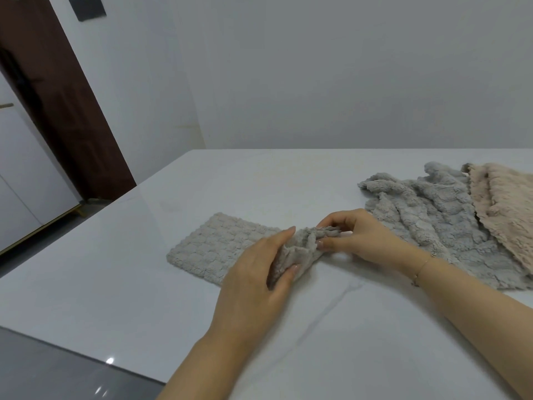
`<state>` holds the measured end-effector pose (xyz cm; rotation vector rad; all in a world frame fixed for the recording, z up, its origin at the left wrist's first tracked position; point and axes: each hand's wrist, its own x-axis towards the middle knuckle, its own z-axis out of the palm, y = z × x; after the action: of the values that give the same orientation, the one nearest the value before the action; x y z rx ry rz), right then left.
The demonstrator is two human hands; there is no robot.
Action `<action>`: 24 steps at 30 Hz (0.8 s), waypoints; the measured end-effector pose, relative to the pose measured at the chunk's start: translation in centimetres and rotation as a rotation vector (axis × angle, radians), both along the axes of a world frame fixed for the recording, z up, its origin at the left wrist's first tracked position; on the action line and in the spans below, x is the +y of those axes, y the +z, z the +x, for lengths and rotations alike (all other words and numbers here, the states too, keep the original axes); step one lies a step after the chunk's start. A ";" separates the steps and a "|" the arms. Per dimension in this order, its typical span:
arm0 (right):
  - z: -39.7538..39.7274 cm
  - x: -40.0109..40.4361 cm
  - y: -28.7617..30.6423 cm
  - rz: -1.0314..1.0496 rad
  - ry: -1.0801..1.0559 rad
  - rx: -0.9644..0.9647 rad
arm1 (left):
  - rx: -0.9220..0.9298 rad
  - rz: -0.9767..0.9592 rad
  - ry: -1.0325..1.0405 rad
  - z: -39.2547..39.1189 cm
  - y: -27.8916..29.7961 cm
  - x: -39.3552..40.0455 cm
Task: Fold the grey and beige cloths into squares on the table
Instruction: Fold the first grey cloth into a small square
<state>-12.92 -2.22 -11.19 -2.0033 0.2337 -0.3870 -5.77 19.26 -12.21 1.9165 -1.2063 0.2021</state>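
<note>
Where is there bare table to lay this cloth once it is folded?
Bare table lies left of and in front of the cloth being folded, held by the left hand and right hand. Another bare strip runs behind it along the wall. The right side is crowded: grey cloth, beige cloth.

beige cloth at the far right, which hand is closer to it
Right. The right hand lies left of the beige cloth, the grey cloth between; the left hand lies farther left.
</note>
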 end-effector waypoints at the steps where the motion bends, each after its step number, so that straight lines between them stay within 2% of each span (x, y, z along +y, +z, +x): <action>1: -0.1 -0.2 0.3 -0.040 0.019 0.026 | 0.012 -0.029 0.005 0.0 0.0 0.1; 3: -0.4 -0.6 1.0 -0.089 0.066 0.097 | 0.101 -0.106 0.029 0.1 0.1 0.5; 8: -1.5 -1.6 2.8 -0.052 0.251 0.293 | 0.478 -0.253 -0.030 0.3 0.4 1.7; 11: -1.9 -2.1 4.2 0.001 0.305 0.233 | 0.655 -0.331 -0.084 0.4 0.8 2.2; 13: -1.8 -1.7 4.6 0.116 0.318 0.130 | 0.732 -0.336 -0.109 0.4 1.4 2.3; 15: -0.8 -0.8 4.6 0.270 0.293 0.042 | 0.782 -0.331 -0.125 0.6 2.2 2.6; 17: 0.7 0.1 4.3 0.334 0.246 0.016 | 0.808 -0.328 -0.107 1.5 3.1 2.8; 21: 4.1 1.4 4.4 0.191 0.168 0.069 | 0.792 -0.264 0.033 4.9 3.7 3.2; 24: 7.0 2.3 4.2 0.179 0.127 0.109 | 0.740 -0.207 0.119 7.5 2.9 3.7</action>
<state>-5.91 0.10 -7.03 -1.8535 0.2005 -0.1706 1.72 22.93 -9.29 1.6507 -0.5514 -0.2928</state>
